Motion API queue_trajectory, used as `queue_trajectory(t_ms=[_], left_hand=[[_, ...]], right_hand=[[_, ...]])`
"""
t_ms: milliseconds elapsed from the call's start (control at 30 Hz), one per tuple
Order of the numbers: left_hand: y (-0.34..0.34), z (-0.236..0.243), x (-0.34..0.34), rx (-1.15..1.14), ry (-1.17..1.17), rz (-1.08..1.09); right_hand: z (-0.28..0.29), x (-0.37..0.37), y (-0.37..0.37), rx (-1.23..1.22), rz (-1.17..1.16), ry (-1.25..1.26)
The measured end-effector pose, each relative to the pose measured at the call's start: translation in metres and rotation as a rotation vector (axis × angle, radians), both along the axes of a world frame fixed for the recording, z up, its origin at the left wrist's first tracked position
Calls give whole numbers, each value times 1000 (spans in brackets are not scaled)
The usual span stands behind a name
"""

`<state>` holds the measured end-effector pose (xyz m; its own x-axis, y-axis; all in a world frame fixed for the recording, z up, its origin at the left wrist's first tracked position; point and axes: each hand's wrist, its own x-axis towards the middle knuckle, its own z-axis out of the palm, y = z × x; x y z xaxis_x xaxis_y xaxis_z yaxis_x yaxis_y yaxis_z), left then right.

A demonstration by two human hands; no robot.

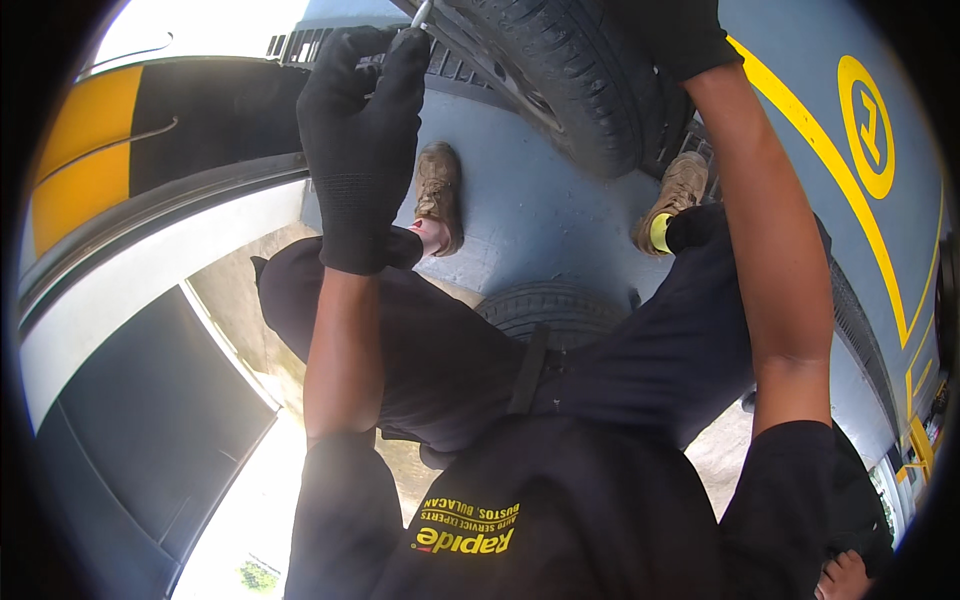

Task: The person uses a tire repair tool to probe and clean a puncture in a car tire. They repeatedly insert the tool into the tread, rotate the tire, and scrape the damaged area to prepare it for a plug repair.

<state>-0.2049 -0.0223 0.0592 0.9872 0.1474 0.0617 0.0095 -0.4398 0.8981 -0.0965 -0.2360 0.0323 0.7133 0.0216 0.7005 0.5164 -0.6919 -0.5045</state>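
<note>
My left hand [362,140], in a black knit glove, is raised on the left with thumb and fingers pinched around a thin pale rod [422,14]. The rod's upper end runs out of view at the top edge, so its kind does not show. Right beside it stands a black tyre [565,70] on a wheel, tilted, its tread facing me. My right hand [690,38], also gloved in black, is up against the tyre's right side. Its fingers are hidden at the top edge and blend into the dark rubber.
Below me lies another tyre [555,308], between my legs. My brown shoes [437,190] stand on the grey floor [530,215], which has a yellow line [830,150]. Left is a yellow-and-black striped panel [90,150]. Someone's bare skin [843,575] shows at the lower right.
</note>
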Motion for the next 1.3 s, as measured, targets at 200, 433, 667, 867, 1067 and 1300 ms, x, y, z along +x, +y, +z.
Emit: queue_trajectory(t_ms=[200,433,667,867,1067,1300], left_hand=[[-28,-2,9,-372,-28,-52],[-40,-5,8,-306,38,-131],[-40,-25,3,-350,2,-136],[-41,-27,1,-149,-79,-163],[-41,-34,0,-172,-102,-166],[-38,-38,1,-199,-143,-205]], right_hand=[[-7,12,2,-2,-24,-71],[-3,4,19,30,29,-54],[0,-1,16,-1,1,-12],[-5,3,8,30,4,-49],[-8,3,8,49,9,-86],[-6,1,9,26,-9,-92]])
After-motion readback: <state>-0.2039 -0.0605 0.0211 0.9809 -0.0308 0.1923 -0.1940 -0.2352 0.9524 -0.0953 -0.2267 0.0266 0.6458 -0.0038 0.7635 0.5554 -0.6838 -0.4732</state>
